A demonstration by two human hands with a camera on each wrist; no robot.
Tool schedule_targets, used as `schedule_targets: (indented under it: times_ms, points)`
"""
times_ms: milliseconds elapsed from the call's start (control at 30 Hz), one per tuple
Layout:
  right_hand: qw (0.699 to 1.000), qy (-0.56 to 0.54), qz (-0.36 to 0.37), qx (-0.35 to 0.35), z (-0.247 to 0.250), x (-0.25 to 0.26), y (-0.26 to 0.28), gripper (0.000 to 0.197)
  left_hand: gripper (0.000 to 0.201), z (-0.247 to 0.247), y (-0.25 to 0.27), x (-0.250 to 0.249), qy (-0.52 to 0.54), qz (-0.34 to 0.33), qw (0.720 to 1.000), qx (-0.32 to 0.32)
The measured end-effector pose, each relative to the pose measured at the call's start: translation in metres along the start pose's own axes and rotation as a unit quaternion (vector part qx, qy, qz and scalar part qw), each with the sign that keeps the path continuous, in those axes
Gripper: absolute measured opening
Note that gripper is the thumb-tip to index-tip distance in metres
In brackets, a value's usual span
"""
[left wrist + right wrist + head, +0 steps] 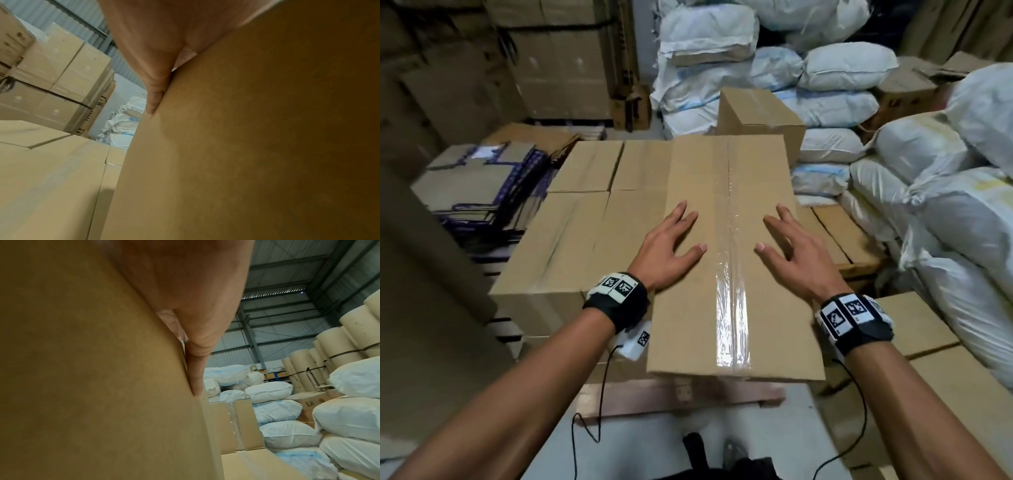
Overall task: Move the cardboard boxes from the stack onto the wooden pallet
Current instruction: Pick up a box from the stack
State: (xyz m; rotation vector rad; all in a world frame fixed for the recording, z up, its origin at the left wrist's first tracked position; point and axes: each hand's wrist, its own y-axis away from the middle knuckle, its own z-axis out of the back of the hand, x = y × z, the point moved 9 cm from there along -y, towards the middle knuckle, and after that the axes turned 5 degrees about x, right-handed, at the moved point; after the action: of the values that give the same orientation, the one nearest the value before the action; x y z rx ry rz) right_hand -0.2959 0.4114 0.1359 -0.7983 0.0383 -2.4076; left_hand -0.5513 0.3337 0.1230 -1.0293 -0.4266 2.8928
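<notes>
A long taped cardboard box (698,171) lies on top of a lower layer of cardboard boxes (571,233), which sits on a wooden pallet (654,397). Its near end overhangs the layer below. My left hand (671,246) lies flat on the lid, left of the tape seam, fingers spread and straight. My right hand (787,246) lies flat to the right of the seam in the same way. The left wrist view shows the left hand (156,48) against the box (246,146). In the right wrist view the right hand (195,305) rests on the same box (92,386).
Another taped box (753,113) stands behind. White sacks (945,205) are piled along the right and back. Flattened cartons (479,185) lie at the left, tall box stacks (558,68) behind them. More boxes (914,325) sit low on the right. Paper rolls (329,345) stand far right.
</notes>
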Motion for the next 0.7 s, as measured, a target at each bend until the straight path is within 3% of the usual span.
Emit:
schedule_targets:
  times_ms: [267, 700]
  points:
    - [0.999, 0.004, 0.046, 0.019, -0.024, 0.028, -0.095, 0.067, 0.073, 0.047, -0.052, 0.06, -0.016, 0.022, 0.999, -0.024]
    - [0.996, -0.044, 0.06, 0.057, -0.064, 0.022, -0.283, 0.065, 0.071, 0.086, -0.197, 0.164, -0.025, 0.059, 0.998, -0.023]
